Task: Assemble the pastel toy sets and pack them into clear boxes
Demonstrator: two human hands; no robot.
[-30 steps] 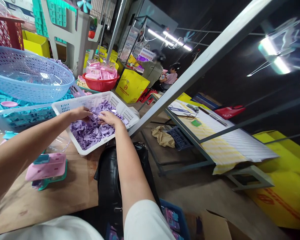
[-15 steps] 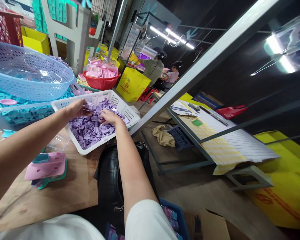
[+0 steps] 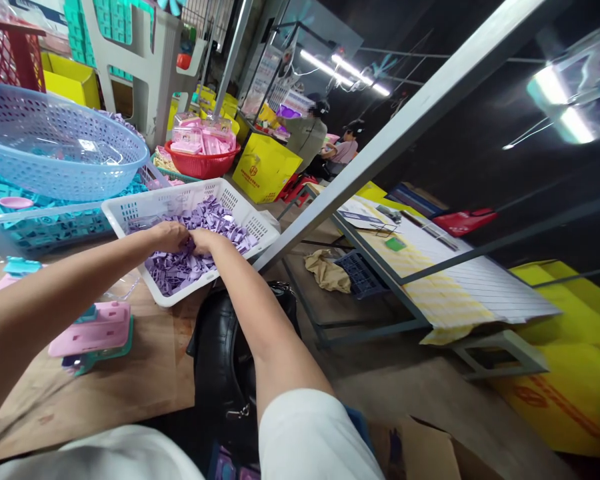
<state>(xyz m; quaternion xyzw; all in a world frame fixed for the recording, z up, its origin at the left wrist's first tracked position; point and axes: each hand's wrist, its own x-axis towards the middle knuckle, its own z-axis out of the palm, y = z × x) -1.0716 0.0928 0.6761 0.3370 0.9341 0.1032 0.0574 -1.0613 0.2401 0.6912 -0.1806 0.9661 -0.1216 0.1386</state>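
Observation:
Both of my hands are inside a white plastic basket (image 3: 156, 288) heaped with small purple plastic parts (image 3: 215, 217). My left hand (image 3: 170, 236) lies over the pile with its fingers curled down; what they grip, if anything, is hidden. Close against it, my right hand (image 3: 201, 241) has its fingers bent into the parts, and their tips cannot be seen. On the table below the left forearm sit stacked pink and teal plastic pieces (image 3: 93, 330).
A blue perforated basket (image 3: 125, 167) stands over teal parts at left. A red basket (image 3: 200, 167) of pink boxes is behind. A black bag (image 3: 215, 353) hangs at the table edge. A slanting metal post (image 3: 380, 150) rises right of the white basket. Two people sit farther back.
My two hands have come together in the purple parts, the left moving right and down, the right shifting left. The left fingers, spread apart before, are now curled.

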